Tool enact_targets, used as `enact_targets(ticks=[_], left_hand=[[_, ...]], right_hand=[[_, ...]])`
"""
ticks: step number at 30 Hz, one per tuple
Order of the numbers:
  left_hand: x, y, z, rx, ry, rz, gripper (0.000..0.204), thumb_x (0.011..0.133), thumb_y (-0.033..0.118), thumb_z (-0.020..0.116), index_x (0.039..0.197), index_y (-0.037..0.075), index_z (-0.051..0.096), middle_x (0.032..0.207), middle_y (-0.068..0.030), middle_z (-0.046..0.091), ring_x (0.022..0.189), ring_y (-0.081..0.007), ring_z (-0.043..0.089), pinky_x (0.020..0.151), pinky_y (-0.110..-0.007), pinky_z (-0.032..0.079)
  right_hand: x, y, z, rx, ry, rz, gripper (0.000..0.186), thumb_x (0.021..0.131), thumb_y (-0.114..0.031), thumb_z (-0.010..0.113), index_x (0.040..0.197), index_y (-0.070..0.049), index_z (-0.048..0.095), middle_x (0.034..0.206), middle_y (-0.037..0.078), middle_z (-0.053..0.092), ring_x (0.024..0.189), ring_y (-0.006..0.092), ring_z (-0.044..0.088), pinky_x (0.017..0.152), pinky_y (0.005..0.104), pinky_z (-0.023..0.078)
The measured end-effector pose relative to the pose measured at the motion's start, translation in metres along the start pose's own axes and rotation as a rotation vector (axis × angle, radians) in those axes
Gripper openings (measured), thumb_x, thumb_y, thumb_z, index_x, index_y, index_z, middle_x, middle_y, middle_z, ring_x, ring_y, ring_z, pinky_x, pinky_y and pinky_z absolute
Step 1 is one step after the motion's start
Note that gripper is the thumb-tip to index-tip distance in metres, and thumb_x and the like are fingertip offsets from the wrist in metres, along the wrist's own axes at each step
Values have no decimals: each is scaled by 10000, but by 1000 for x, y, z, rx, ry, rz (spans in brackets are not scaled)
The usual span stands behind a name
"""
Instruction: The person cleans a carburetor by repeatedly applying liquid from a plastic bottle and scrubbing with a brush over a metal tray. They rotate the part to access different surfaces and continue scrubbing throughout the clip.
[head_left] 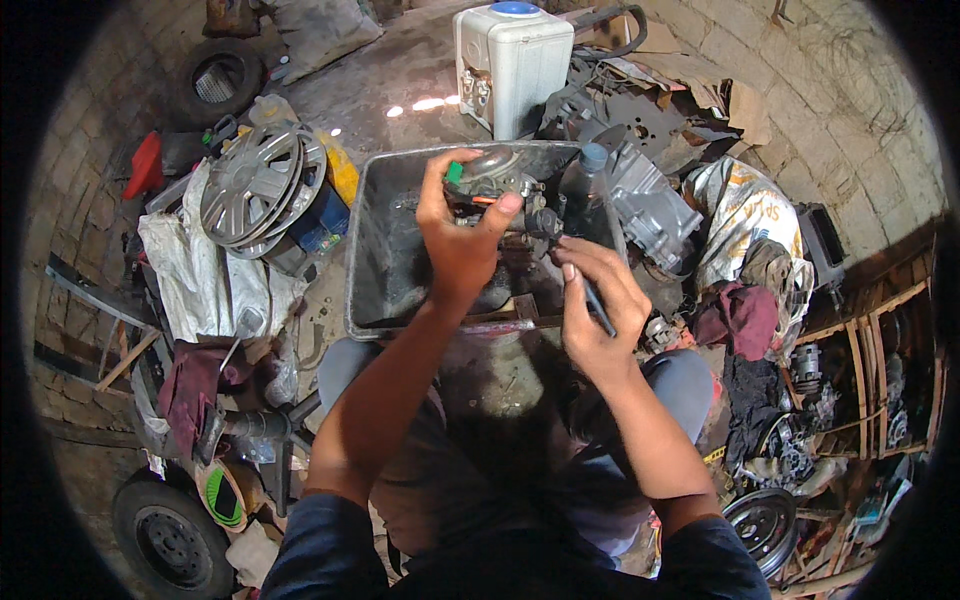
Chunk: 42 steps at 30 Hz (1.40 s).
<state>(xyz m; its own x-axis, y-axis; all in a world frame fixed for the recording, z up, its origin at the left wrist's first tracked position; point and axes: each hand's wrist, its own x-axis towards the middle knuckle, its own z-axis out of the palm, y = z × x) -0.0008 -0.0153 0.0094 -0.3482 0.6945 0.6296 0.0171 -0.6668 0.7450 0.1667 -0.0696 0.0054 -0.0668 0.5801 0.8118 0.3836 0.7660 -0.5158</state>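
Gripping metal part (492, 183), left hand (462, 245); lettered white sack (725, 225) at right.

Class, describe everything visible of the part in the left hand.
The part looks like grey metal, compact and irregular, with a dull rounded top. A green piece sits at its left, an orange-red piece near the thumb, a dark fitting toward the right. The left hand grips it between thumb and fingers above the grey tub. A dark tool in the right hand reaches toward the fitting; contact is hard to tell.
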Motion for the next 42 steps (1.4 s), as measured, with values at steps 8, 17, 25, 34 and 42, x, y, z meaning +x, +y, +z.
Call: enact_targets(ticks=[8,17,25,34,42], left_hand=[[1,2,-1,-34,-20,26,567,797,188,890,1242,20,581,1077,-65,662,967,-130,633,866,-287,526],[3,2,-6,107,-31,79,584,774,178,911,1233,14,588,1062,-67,672,950,-134,643,859,-293,532],[3,1,0,135,-9,108,607,755,183,928,1232,11,594,1086,-78,667,985,-150,638,878,-311,532],[0,-14,0,288,10,244,638,662,185,971,1175,6,636,1085,-115,690,989,-211,671,894,-357,537],[-1,-17,-4,343,10,250,624,666,141,962,1182,21,631,1048,-110,702,941,-201,680,867,-348,544]], right_hand=[[-2,-3,2,37,7,23,191,863,140,665,1026,61,726,1102,227,745,1016,308,750,903,357,579],[-11,-10,8,194,-44,98,179,893,123,662,1058,72,712,1092,229,751,1007,283,757,892,352,592],[-12,-4,17,349,136,344,107,976,98,627,1078,81,655,1167,213,731,1053,226,736,937,353,598],[-12,-2,17,602,131,628,52,1030,35,591,1033,86,604,1167,237,705,1041,268,738,929,393,634],[-1,8,5,934,114,1045,131,1024,-71,638,1012,55,606,1117,264,695,1051,354,737,965,452,632]])
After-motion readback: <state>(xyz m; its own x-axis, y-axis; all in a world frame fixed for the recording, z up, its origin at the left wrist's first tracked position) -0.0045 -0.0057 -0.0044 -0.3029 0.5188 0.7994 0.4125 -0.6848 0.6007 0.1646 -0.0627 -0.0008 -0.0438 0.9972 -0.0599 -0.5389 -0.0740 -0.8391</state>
